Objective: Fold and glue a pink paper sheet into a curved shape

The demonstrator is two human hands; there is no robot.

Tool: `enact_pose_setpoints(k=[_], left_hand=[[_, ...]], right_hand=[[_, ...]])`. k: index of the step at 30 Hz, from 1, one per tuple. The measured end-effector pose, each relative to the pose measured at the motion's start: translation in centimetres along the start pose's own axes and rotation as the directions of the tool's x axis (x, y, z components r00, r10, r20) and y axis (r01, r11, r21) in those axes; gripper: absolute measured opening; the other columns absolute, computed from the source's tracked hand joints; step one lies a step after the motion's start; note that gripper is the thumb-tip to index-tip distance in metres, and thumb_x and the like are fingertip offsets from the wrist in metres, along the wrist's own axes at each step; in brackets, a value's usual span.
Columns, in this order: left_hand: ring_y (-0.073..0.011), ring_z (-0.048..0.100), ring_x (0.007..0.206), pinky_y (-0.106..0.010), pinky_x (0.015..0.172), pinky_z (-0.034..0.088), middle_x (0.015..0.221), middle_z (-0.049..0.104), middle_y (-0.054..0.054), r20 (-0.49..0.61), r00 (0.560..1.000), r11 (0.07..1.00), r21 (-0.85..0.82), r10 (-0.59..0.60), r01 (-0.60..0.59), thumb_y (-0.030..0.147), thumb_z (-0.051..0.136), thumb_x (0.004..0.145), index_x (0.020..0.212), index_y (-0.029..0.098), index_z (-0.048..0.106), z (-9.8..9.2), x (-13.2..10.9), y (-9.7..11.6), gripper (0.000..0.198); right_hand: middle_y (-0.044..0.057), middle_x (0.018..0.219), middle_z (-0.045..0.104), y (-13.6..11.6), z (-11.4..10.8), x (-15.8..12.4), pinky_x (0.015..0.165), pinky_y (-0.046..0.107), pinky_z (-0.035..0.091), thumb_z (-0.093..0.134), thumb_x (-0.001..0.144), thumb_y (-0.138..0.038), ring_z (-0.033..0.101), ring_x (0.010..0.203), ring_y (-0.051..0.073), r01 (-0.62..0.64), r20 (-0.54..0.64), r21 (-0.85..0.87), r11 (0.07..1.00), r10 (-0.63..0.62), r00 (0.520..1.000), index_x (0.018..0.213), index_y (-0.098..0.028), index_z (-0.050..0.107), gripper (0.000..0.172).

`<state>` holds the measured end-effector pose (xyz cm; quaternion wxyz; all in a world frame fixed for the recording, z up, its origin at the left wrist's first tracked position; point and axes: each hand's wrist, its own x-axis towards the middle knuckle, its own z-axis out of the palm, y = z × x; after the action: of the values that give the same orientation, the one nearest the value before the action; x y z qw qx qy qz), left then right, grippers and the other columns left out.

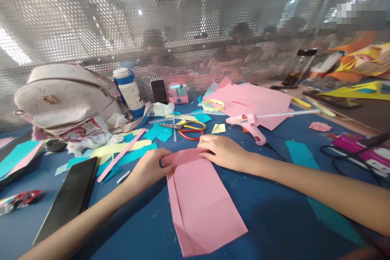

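- perforated metal panel [189,12] runs across the background, with blurred figures of people and bright lights showing through it.
- blue tabletop [146,227] fills the foreground, speckled with small paper bits around the work.
- along the back stand a cream backpack [67,89], an insulated bottle [128,91] with blue trim, and an upright smartphone [159,91].
- pink paper sheets [262,99] lie overlapping at back right, a pink hot glue gun [251,126] in front of them with a clear glue stick [286,114] out of its rear.
- scissors [191,128] with one yellow and one red handle rest open just beyond the hands, near blue and yellow scraps.
- a purple power strip [361,154] and dark cable lie at far right; a dark flat device [70,191] lies at left, partly behind the left forearm.
- folded pink paper [204,203] lies lengthwise between the forearms, its far end turned over as a flap, a narrow fold down its left edge.
- left hand [152,166] reaches in from lower left, fingers curled, thumb and forefinger pinching the flap's left corner.
- right hand [222,150] comes in from the right, palm down, fingers bent, nearly closed, gripping the flap's right corner.
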<state>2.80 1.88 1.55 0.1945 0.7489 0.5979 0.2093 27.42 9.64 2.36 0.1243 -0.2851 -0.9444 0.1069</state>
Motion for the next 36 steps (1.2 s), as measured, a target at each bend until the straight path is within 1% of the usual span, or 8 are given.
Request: enact_pose_setpoints(k=[5,9,16,20,26,30,33,36], left_hand=[[-0.0156,0.056,0.061,-0.025,0.054,0.038,0.066,0.065,0.001,0.031,0.999,0.999,-0.024,-0.034,0.034,0.031,0.060,0.081,0.078,0.018,0.070,0.0,0.8,-0.3,0.016],[-0.0161,0.057,0.068,-0.026,0.060,0.040,0.074,0.067,0.000,0.009,1.000,0.999,-0.038,-0.022,0.022,0.029,0.059,0.083,0.079,0.018,0.069,0.3,0.7,-0.4,0.016],[-0.0154,0.055,0.069,-0.029,0.067,0.039,0.073,0.062,0.001,-0.004,1.000,0.998,-0.055,0.021,-0.021,0.027,0.058,0.087,0.073,0.018,0.066,0.8,0.6,-0.9,0.018],[-0.0133,0.051,0.067,-0.030,0.071,0.036,0.068,0.052,0.003,0.001,0.997,0.996,-0.045,0.081,-0.081,0.026,0.058,0.090,0.073,0.019,0.068,1.0,0.5,-1.0,0.021],[-0.0122,0.050,0.070,-0.031,0.072,0.032,0.071,0.046,0.005,0.033,0.982,0.980,0.059,0.188,-0.190,0.015,0.054,0.092,0.104,0.031,0.072,1.0,0.2,-1.4,0.027],[-0.0132,0.051,0.071,-0.030,0.071,0.031,0.074,0.048,0.003,-0.005,0.942,0.935,0.122,0.336,-0.333,0.011,0.055,0.092,0.112,0.034,0.070,1.1,0.2,-2.1,0.034],[-0.0142,0.048,0.069,-0.033,0.074,0.034,0.075,0.049,0.002,-0.054,0.870,0.852,0.241,0.491,-0.465,0.014,0.054,0.095,0.111,0.030,0.070,1.1,0.2,-2.2,0.028],[-0.0158,0.045,0.069,-0.037,0.080,0.037,0.076,0.050,0.000,-0.039,0.819,0.758,0.407,0.572,-0.510,0.012,0.046,0.098,0.115,0.025,0.067,1.0,-0.1,-1.6,0.030]], right_hand=[[0.002,0.087,0.063,0.7,0.4,0.4,0.065,0.027,0.038,0.064,0.089,-0.024,0.059,0.081,0.018,-0.034,0.018,0.004,0.999,0.034,0.999,0.083,-0.018,0.061,0.009],[0.001,0.088,0.062,0.8,0.5,0.4,0.067,0.027,0.039,0.064,0.089,-0.024,0.059,0.084,0.017,-0.033,0.034,0.004,0.999,0.032,0.999,0.083,-0.018,0.061,0.009],[0.001,0.089,0.061,1.1,0.8,0.1,0.067,0.028,0.039,0.063,0.091,-0.024,0.058,0.084,0.017,0.058,0.013,-0.062,0.996,-0.057,0.998,0.086,-0.017,0.061,0.009],[0.001,0.087,0.061,1.1,0.9,0.0,0.067,0.028,0.040,0.063,0.091,-0.020,0.056,0.082,0.016,0.126,-0.027,-0.093,0.988,-0.129,0.991,0.087,-0.016,0.063,0.006],[0.002,0.083,0.061,1.2,1.0,-0.2,0.066,0.027,0.039,0.055,0.094,-0.016,0.053,0.078,0.016,0.221,-0.082,-0.128,0.967,-0.233,0.969,0.086,-0.016,0.065,0.013],[0.001,0.081,0.061,1.5,1.0,-0.4,0.063,0.027,0.036,0.050,0.096,-0.013,0.050,0.076,0.015,0.300,-0.118,-0.175,0.938,-0.323,0.939,0.083,-0.016,0.066,0.021],[0.000,0.083,0.062,1.6,0.8,-0.5,0.062,0.028,0.033,0.045,0.098,-0.010,0.048,0.075,0.014,0.353,-0.137,-0.217,0.910,-0.387,0.912,0.084,-0.017,0.066,0.027],[0.001,0.086,0.062,1.4,0.5,-0.7,0.063,0.029,0.032,0.046,0.098,-0.011,0.047,0.078,0.015,0.372,-0.095,-0.259,0.891,-0.406,0.909,0.086,-0.017,0.066,0.025]])
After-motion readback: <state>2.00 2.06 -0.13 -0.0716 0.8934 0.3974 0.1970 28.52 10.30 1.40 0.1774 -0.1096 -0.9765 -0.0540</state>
